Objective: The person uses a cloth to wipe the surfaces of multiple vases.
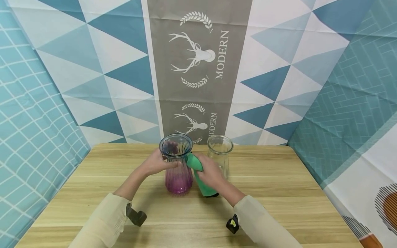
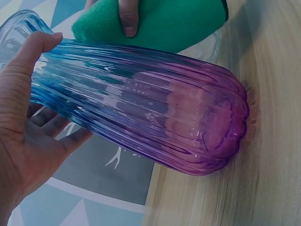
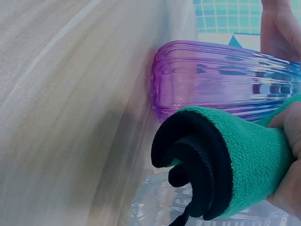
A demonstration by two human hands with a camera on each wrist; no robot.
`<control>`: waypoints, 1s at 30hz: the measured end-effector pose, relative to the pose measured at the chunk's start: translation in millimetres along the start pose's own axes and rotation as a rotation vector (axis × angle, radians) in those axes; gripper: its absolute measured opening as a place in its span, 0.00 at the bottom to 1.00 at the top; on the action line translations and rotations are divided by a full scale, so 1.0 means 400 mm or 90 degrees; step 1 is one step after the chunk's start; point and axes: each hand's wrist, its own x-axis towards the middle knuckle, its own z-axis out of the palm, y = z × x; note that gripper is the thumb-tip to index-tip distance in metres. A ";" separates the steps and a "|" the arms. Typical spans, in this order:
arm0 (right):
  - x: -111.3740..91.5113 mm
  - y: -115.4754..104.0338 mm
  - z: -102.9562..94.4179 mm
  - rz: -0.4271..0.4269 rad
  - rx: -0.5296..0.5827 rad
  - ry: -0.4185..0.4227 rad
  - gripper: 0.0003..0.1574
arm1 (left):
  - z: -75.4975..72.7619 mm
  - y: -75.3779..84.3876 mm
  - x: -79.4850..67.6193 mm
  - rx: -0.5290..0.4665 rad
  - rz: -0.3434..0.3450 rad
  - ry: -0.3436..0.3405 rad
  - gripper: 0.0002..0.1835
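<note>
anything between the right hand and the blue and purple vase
Yes, the green cloth that the right hand holds lies between it and the blue and purple vase. The clear vase stands behind that hand.

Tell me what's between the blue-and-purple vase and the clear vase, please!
In the head view, a green cloth and the right hand holding it come between the blue-and-purple vase and the clear vase.

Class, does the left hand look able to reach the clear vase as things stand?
Probably not easily: the left hand holds the blue-and-purple vase, and that vase, the green cloth and the right hand lie between it and the clear vase.
</note>
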 end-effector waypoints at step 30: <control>-0.041 0.027 0.019 0.030 -0.011 -0.094 0.36 | -0.002 0.002 -0.004 0.014 0.002 -0.004 0.43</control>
